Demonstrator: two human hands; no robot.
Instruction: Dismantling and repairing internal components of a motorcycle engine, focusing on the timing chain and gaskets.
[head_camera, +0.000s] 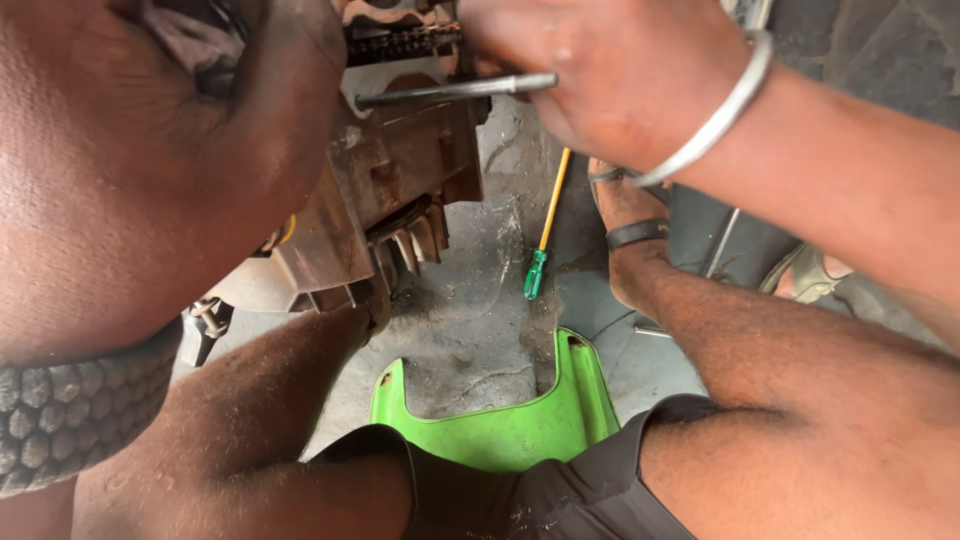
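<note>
My left hand (170, 130) fills the upper left, closed around a dark part at the top of a rusty, greasy engine block (395, 190). My right hand (610, 70), a silver bangle (715, 125) on its wrist, grips a thin grey metal rod (440, 92) that points left across the engine, just under a drive chain (400, 42). What the left fingers hold is mostly hidden by the hand itself.
A screwdriver (543, 235) with a yellow shaft and green handle lies on the cracked concrete floor (470, 320). I sit on a green plastic stool (520, 425), knees apart, a sandalled foot (630, 225) ahead. A knobbly tyre (70, 410) is at the lower left.
</note>
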